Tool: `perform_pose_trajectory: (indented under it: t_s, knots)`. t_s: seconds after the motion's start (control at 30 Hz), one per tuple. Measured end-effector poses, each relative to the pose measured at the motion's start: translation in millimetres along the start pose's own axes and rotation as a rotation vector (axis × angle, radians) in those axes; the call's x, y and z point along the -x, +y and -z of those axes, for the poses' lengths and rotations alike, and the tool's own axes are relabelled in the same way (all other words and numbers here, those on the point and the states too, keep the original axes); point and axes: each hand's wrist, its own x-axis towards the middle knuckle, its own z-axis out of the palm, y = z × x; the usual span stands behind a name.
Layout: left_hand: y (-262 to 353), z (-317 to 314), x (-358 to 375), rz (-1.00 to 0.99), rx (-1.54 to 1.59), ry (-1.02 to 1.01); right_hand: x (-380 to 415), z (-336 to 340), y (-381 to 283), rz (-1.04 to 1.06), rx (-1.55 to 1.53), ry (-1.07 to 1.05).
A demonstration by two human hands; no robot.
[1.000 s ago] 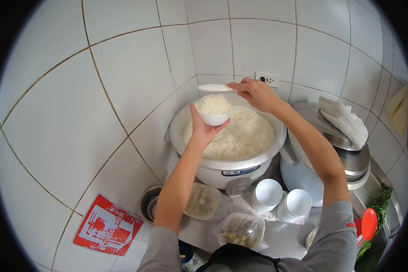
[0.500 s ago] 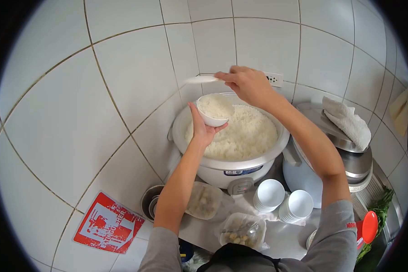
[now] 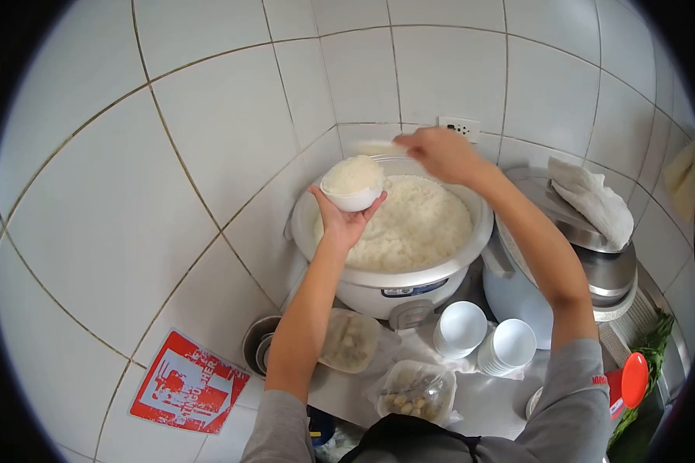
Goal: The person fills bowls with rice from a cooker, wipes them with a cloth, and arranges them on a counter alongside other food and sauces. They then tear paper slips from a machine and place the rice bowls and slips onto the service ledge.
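My left hand (image 3: pixel 345 224) holds up a small white bowl (image 3: pixel 353 204) from below, with fingers around its side. Cooked rice (image 3: pixel 351 176) is mounded above the bowl's rim. Just behind it, my right hand (image 3: pixel 444 157) grips a pale rice paddle (image 3: pixel 374 147) by its handle; motion blurs the paddle. Both hands are over a large rice cooker (image 3: pixel 378 299), uncovered and holding a broad heap of white rice (image 3: pixel 428 224). The bowl hangs over the cooker's left side, apart from the rice below.
Two stacks of white bowls (image 3: pixel 462 328) stand in front of the cooker. Nearby are a plastic container (image 3: pixel 349 341) and a bagged tub (image 3: pixel 417 392). Right of the cooker, a big lidded pot (image 3: pixel 517 297) carries a white cloth (image 3: pixel 591 199). Tiled walls with an outlet (image 3: pixel 459 126) enclose the corner.
The bowl has turned more upright and shifted slightly left, and its rice now shows as a rounded mound. My right hand and the paddle have moved right and slightly down.
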Motion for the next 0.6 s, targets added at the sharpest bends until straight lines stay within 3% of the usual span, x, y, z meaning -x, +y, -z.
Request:
perform_pose_trajectory:
  t_s: [0.1,0.27,0.37,0.43,0.6]
  knots:
    - [5.7,4.7,-0.9,0.022,0.011,-0.042,12.7,11.4,4.7,-0.068,-0.332,0.050]
    - [2.5,5.7,-6.0,0.126,-0.040,-0.149,9.8,-0.5,9.5,0.047,-0.103,0.108]
    - [2.7,0.2,0.3,0.130,-0.061,-0.038,20.2,27.6,0.0,-0.045,-0.339,0.064]
    - [5.0,5.6,-0.4,0.153,-0.023,-0.109,34.6,22.7,1.7,0.088,-0.455,-0.058]
    - [6.6,8.0,1.3,0.262,0.007,-0.188,14.3,20.3,8.1,0.037,-0.539,-0.157]
